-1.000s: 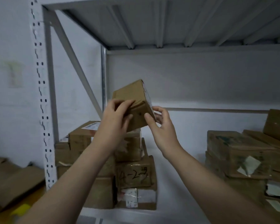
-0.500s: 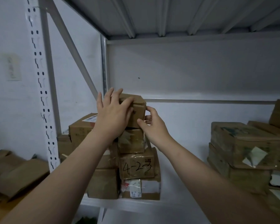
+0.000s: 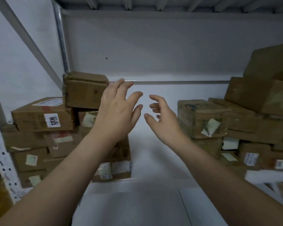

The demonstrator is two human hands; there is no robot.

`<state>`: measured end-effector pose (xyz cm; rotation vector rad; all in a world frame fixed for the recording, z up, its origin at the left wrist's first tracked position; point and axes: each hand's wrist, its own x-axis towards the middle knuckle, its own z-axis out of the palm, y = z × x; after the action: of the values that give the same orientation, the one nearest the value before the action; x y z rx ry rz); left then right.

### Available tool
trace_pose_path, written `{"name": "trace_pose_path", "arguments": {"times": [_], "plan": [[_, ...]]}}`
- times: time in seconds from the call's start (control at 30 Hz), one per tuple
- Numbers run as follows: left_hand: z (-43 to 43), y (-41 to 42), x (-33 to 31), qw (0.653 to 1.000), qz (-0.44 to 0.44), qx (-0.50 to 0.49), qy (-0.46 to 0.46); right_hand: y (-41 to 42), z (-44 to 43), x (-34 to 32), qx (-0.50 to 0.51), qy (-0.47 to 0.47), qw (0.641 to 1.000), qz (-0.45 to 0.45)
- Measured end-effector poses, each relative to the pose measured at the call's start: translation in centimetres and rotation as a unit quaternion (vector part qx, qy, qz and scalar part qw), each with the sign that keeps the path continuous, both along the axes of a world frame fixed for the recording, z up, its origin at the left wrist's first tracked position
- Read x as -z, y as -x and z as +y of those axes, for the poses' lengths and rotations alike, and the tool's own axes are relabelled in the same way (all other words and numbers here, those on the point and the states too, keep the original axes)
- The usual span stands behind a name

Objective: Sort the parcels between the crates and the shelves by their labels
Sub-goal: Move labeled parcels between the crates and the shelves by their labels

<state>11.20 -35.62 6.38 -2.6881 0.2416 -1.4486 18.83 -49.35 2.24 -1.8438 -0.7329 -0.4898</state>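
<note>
Both my hands are empty and in the air over the bare middle of the shelf (image 3: 137, 160). My left hand (image 3: 116, 111) has its fingers spread wide, and my right hand (image 3: 163, 118) is loosely open with the fingers curled a little; neither touches any cardboard. The small box (image 3: 85, 90) sits on top of the left stack, just left of my left hand, tucked against the shelf's back corner post (image 3: 62, 46). It looks square enough on the boxes under it, though its near edge seems to hang slightly past the one below, so I judge it worth a glance before I turn away. Beside it, lower, is the box marked 1206 (image 3: 42, 115), its sticker facing me. On the right is another pile of boxes (image 3: 201, 118), well apart from the left stack. To do this step well, I should draw my hands straight back toward me without brushing the top box, since that stack is tall and uneven and a knock could tip it into the gap. Then I should read the next parcel's label before lifting it, and keep the written sides facing outward so the numbers can be checked. No crates show from here, so I cannot tell where they stand.
</note>
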Motion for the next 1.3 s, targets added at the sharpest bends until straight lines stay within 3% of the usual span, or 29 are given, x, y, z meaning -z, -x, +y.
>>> {"name": "trace_pose_path", "arguments": {"times": [0.23,0.4,0.53,0.73,0.87,1.07,1.17,1.3], "plan": [[-8.2,-4.4,3.6,0.977,0.122,0.137,0.111,-0.7,-11.7,0.4,0.228,0.116,0.963,-0.086],[-13.7,-9.8,3.6,0.938,0.22,0.181,0.199,-3.6,-17.2,-0.8,0.338,0.231,0.911,-0.046],[-15.7,-12.8,4.2,0.911,0.25,0.17,0.28,-5.8,-19.3,-0.7,0.344,0.277,0.897,-0.017],[-16.2,-13.4,6.1,0.881,0.175,0.202,0.39,-5.9,-18.9,1.4,0.258,0.191,0.947,-0.028],[-16.4,-12.6,6.5,0.773,0.128,0.286,0.552,-5.0,-17.8,2.3,0.245,0.147,0.956,-0.063],[-16.0,-11.3,8.0,0.639,0.12,0.319,0.69,-3.8,-17.1,3.7,0.247,0.087,0.961,-0.091],[-15.6,-10.9,8.6,0.634,0.204,0.321,0.673,-3.6,-17.1,4.0,0.24,0.069,0.965,-0.084],[-15.7,-10.6,8.6,0.602,0.326,0.27,0.677,-3.4,-16.7,3.7,0.237,0.051,0.969,-0.051]]}}
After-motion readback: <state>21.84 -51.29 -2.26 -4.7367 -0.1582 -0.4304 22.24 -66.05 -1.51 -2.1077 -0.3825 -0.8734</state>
